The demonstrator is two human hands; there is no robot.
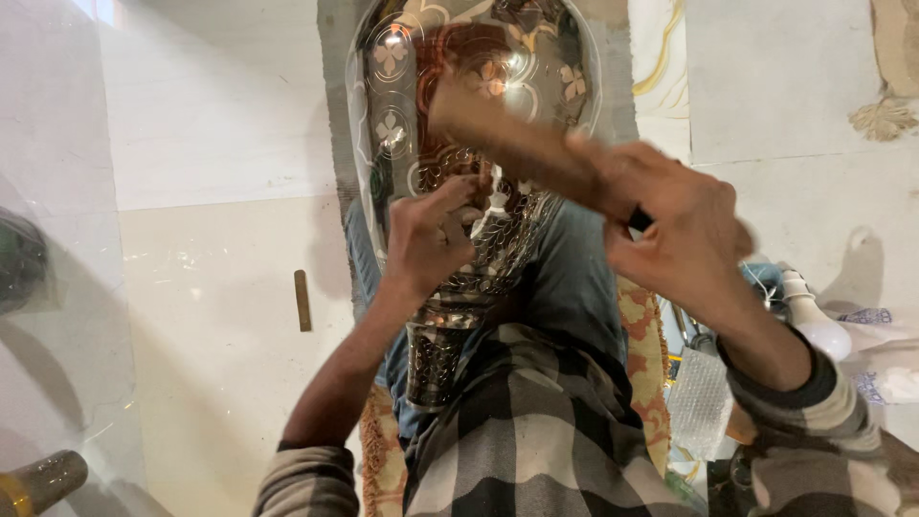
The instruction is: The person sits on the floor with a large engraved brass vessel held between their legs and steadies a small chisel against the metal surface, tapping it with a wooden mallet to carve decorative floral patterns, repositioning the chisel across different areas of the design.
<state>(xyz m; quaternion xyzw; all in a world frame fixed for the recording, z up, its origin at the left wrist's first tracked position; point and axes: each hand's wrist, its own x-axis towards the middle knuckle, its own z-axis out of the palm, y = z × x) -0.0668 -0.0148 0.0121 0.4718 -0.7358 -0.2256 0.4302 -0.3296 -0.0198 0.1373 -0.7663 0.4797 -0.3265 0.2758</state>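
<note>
Left hand (431, 235) grip pinched on engraved metal vase (479, 144), right hand (670, 230) clamped on wooden mallet (517, 144) (blurred), open floor leftward.

We're looking at a craft workshop on a floor. Under our left hand (431, 239) rests an engraved metal vase (459, 191), laid across the lap; our right hand (680, 239) grips a wooden mallet (517, 144) over it. Left of the grip, bare floor slabs (220, 287); to its right, a loose bulb (814, 321).
</note>
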